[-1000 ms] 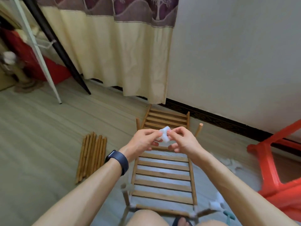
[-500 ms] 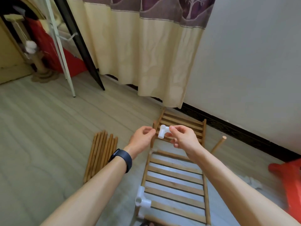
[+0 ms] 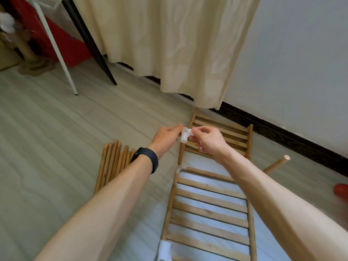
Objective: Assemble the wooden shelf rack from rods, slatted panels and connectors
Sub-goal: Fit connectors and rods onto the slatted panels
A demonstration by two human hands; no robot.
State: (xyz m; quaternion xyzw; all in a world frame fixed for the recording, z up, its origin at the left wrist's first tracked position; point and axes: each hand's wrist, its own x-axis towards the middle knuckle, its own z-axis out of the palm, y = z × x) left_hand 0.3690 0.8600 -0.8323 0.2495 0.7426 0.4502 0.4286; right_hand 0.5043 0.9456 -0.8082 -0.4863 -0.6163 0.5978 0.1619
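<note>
A small white plastic connector is held in the air between both hands. My right hand pinches its right side and my left hand touches its left side with the fingertips. Below them a slatted wooden panel lies on the floor with white connectors at its near-left corner and far-left corner. A second slatted panel lies beyond it near the wall. A bundle of wooden rods lies on the floor left of the panels.
One loose rod lies at the right near the dark skirting board. A cream curtain hangs at the back. A white pole and a black pole slant to the floor at the left. A red object shows at the right edge.
The view has tilted and shifted, so the panels sit lower right. Both hands stay on the connector, which has been turned between the fingers.
</note>
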